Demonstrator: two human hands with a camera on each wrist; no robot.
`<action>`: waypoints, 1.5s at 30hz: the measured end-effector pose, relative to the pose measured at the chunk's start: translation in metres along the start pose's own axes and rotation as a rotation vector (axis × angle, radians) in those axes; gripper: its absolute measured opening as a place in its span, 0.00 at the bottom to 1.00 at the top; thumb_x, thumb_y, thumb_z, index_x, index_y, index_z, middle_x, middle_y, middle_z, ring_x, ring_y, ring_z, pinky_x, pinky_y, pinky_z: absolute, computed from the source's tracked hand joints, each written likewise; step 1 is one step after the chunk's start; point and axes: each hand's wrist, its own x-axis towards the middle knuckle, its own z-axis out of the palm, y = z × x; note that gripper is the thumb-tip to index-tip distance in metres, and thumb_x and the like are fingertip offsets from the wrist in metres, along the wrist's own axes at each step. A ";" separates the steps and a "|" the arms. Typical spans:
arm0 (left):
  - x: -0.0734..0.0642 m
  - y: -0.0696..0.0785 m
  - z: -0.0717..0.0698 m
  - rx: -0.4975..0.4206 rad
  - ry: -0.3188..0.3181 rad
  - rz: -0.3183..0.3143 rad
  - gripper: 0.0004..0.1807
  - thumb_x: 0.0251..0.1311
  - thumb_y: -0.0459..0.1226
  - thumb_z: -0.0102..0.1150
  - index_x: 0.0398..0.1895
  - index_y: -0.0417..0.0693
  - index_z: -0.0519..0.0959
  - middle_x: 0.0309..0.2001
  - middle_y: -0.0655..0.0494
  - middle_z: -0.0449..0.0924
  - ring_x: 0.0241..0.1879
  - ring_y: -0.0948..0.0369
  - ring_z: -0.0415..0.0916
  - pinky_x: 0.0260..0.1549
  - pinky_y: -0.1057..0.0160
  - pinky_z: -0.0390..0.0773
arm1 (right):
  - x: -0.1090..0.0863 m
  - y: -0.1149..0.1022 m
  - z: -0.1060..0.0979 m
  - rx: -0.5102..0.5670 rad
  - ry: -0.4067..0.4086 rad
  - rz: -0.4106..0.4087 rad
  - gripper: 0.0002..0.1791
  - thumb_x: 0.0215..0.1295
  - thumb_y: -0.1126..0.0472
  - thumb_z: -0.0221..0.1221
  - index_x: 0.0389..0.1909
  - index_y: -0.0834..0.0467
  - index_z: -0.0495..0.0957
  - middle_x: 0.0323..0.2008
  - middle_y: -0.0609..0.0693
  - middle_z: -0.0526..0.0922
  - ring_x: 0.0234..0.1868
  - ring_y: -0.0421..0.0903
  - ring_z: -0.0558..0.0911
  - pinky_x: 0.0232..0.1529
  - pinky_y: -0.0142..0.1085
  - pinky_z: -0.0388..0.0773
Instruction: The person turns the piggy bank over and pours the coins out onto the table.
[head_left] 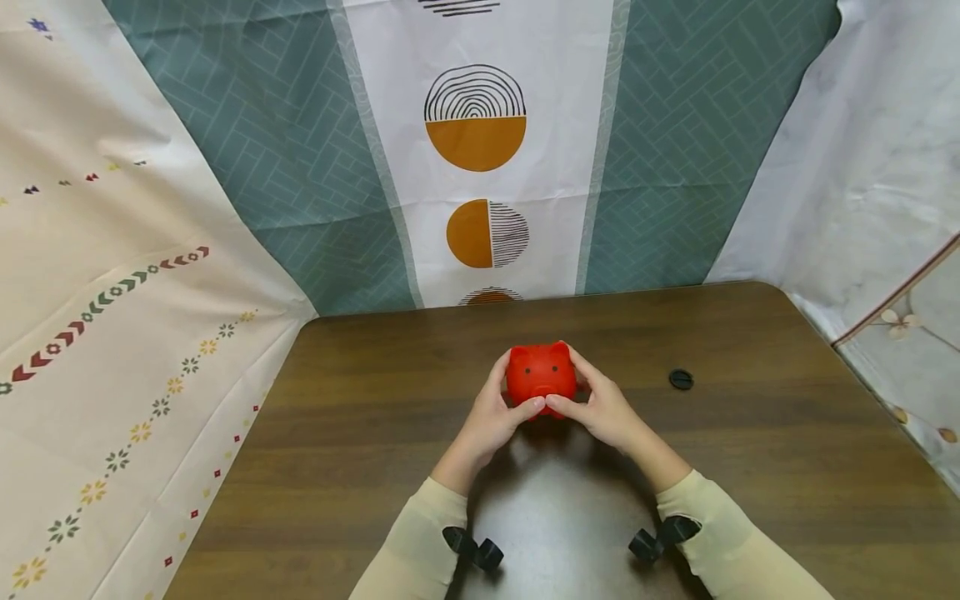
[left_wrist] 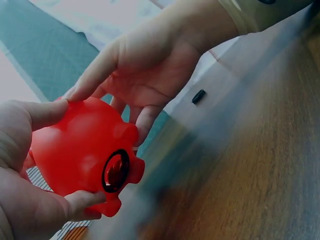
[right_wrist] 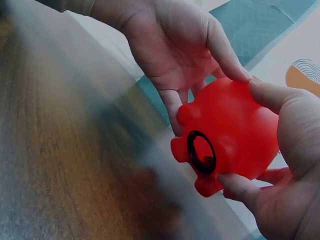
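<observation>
A red piggy bank (head_left: 541, 372) is held between both hands above the table, its eyes and snout showing in the head view. My left hand (head_left: 491, 421) grips one side of it, and my right hand (head_left: 609, 410) grips the other. The thumbs meet at the snout, while the other fingers wrap the sides. On its underside, among the stubby feet, the left wrist view shows a round black-rimmed opening (left_wrist: 115, 170). A small black round plug (head_left: 681, 379) lies on the table to the right of the hands.
The brown wooden table (head_left: 360, 467) has rounded far corners. Behind it hangs a green and white patterned cloth (head_left: 480, 183). Cream fabric (head_left: 150, 375) drapes along the left, and a pale cloth (head_left: 855, 183) hangs at the right.
</observation>
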 end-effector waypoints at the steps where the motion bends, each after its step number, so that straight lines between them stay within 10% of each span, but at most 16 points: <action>1: 0.002 -0.004 0.000 -0.001 0.002 0.002 0.47 0.53 0.45 0.70 0.73 0.67 0.53 0.63 0.59 0.66 0.59 0.53 0.64 0.53 0.50 0.74 | 0.000 -0.001 0.000 -0.003 0.003 0.007 0.46 0.60 0.57 0.66 0.75 0.56 0.52 0.61 0.60 0.71 0.54 0.60 0.72 0.44 0.43 0.81; 6: 0.008 -0.009 0.001 -0.046 0.003 0.041 0.46 0.54 0.44 0.70 0.73 0.70 0.53 0.63 0.60 0.65 0.59 0.52 0.65 0.53 0.52 0.75 | 0.003 0.002 -0.002 0.011 0.004 -0.008 0.45 0.60 0.59 0.66 0.75 0.56 0.52 0.63 0.58 0.68 0.56 0.59 0.72 0.46 0.43 0.81; 13: 0.026 0.014 0.001 -0.080 -0.041 0.350 0.47 0.54 0.26 0.66 0.73 0.59 0.55 0.74 0.59 0.48 0.66 0.52 0.62 0.59 0.53 0.70 | 0.024 0.006 -0.010 -0.091 0.142 -0.386 0.46 0.51 0.68 0.70 0.71 0.56 0.60 0.74 0.54 0.52 0.66 0.59 0.66 0.51 0.53 0.75; 20: 0.055 0.000 0.001 0.004 0.075 0.097 0.46 0.50 0.47 0.72 0.71 0.77 0.57 0.63 0.62 0.68 0.54 0.53 0.71 0.48 0.55 0.79 | 0.047 0.031 -0.016 0.147 0.090 -0.049 0.47 0.58 0.59 0.68 0.74 0.42 0.54 0.71 0.49 0.59 0.64 0.59 0.66 0.52 0.47 0.77; 26: 0.057 -0.002 0.004 -0.001 0.106 0.051 0.45 0.53 0.47 0.70 0.73 0.73 0.56 0.63 0.58 0.69 0.54 0.54 0.70 0.48 0.56 0.79 | 0.050 0.037 -0.013 0.217 0.095 0.030 0.47 0.60 0.56 0.66 0.75 0.41 0.50 0.72 0.53 0.57 0.63 0.62 0.67 0.51 0.49 0.78; 37: 0.027 0.031 0.001 -0.066 0.095 0.283 0.45 0.54 0.30 0.67 0.74 0.50 0.56 0.73 0.56 0.55 0.63 0.50 0.65 0.56 0.52 0.73 | 0.034 -0.007 -0.014 0.115 0.100 -0.215 0.43 0.55 0.71 0.66 0.72 0.59 0.58 0.72 0.57 0.55 0.67 0.61 0.62 0.52 0.59 0.74; 45: 0.030 0.022 0.000 -0.083 0.088 -0.017 0.44 0.57 0.35 0.67 0.74 0.56 0.56 0.70 0.56 0.60 0.50 0.48 0.75 0.47 0.53 0.80 | 0.033 0.000 -0.008 0.150 0.057 0.103 0.45 0.62 0.62 0.64 0.76 0.51 0.50 0.68 0.59 0.64 0.63 0.61 0.66 0.56 0.51 0.73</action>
